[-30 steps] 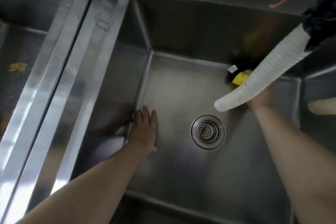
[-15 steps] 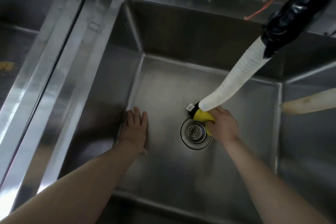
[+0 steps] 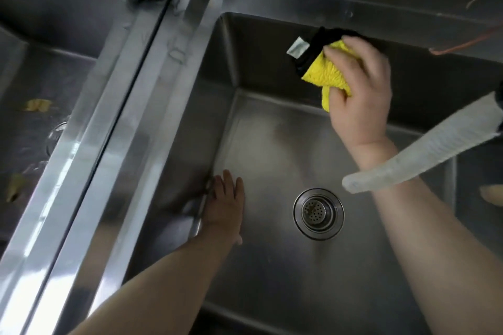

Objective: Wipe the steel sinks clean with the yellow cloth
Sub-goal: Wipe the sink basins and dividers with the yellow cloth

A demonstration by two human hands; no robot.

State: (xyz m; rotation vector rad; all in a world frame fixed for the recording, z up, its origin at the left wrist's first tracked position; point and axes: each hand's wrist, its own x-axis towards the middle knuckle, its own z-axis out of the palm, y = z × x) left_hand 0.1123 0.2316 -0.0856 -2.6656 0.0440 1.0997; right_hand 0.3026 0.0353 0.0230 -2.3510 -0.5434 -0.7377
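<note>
Yellow cloth point(image 3: 325, 73) sits bunched in your right hand point(image 3: 359, 90), fingers curled over it and thumb under, pressed to the rear wall of the steel sink point(image 3: 272, 280) in the upper right of the frame; its black edge and white tag point(image 3: 297, 47) stick out to the left. Spread the wad flatter so more fabric meets the steel. Work in overlapping strokes from the rim down, and keep your wrist under the white ribbed hose point(image 3: 424, 149). Left hand point(image 3: 226, 207) lies flat on the basin floor, lower centre, holding nothing; it serves as a brace. Drain point(image 3: 318, 213) and the left basin point(image 3: 40, 76), with yellow scraps point(image 3: 38, 105), appear outstanding.
</note>
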